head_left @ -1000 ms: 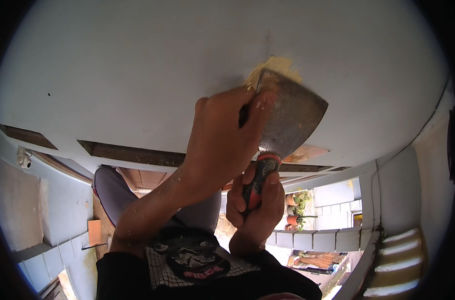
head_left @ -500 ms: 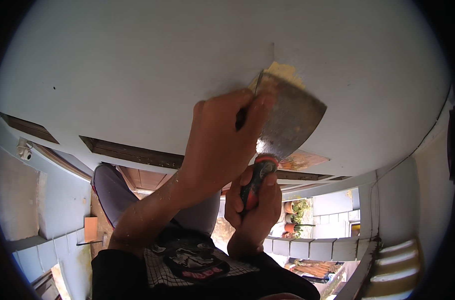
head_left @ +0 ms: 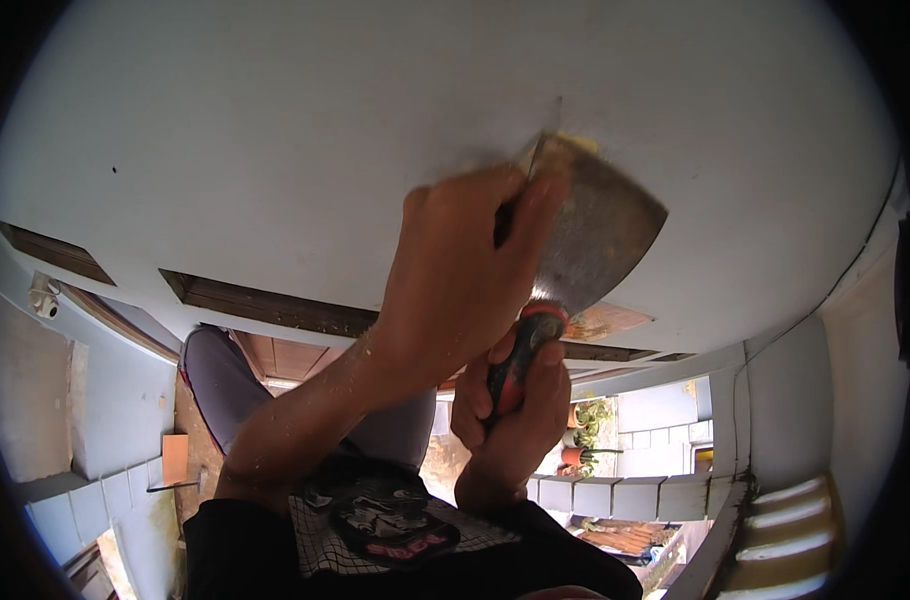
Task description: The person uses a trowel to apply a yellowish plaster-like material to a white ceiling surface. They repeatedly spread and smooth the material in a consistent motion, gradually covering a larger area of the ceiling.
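Near the middle of the frame, our right hand (head_left: 510,425) grips the scraper's (head_left: 585,250) red handle while our left hand's (head_left: 455,280) fingers press its blade against the white wall (head_left: 275,150).

The left hand (head_left: 455,280) lies over the steel blade of a putty knife (head_left: 590,245), fingers pressing it against the pale wall (head_left: 275,130). The right hand (head_left: 510,420) grips the knife's red-and-black handle below. A dab of yellowish filler (head_left: 575,143) sits at the blade's top edge, touching the wall. Potted plants (head_left: 585,440) show far below
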Demonstrator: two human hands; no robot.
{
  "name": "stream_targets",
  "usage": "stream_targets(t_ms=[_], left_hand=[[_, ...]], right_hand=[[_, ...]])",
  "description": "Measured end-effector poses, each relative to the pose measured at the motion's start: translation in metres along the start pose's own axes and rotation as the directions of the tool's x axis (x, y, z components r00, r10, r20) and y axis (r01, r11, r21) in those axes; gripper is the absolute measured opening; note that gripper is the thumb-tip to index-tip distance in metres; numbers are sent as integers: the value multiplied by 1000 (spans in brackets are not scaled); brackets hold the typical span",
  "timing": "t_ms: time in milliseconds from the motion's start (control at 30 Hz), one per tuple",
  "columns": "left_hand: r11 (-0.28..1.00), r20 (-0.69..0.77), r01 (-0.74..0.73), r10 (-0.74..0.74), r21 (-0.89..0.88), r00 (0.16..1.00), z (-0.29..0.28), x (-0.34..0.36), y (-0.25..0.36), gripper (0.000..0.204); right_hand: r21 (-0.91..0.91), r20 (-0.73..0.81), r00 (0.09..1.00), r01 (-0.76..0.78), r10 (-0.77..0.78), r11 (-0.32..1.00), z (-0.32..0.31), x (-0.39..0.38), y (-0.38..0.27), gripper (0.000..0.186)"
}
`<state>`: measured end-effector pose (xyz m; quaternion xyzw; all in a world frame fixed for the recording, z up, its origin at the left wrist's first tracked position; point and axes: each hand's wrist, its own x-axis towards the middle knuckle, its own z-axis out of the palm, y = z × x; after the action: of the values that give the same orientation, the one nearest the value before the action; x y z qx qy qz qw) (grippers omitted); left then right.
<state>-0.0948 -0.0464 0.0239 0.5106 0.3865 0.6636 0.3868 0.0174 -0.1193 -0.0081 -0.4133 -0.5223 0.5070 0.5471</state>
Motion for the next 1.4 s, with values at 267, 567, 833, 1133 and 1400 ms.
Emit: stream_targets(t_ms=[267,567,833,1133,1400], left_hand=[[1000,-1,-11,11,-25,1000,1,-2,-2,41],[997,-25,-67,67,25,997,7,-5,-8,40],[993,-47,-117,118,23,992,6,-3,-15,35],[981,-41,-178,182,81,982,3,0,-10,40],[996,-25,-91,91,10,996,3,-8,-15,39]], right_hand=[[23,-79,996,41,-39,999,8,0,5,49],[45,-43,999,-5,7,999,-2,-3,7,53],[29,-58,998,4,-2,1000,-1,-4,8,52],[22,-33,998,-48,48,999,-7,-8,9,53],[-23,-40,998,-55,54,998,-6,-8,15,56]])
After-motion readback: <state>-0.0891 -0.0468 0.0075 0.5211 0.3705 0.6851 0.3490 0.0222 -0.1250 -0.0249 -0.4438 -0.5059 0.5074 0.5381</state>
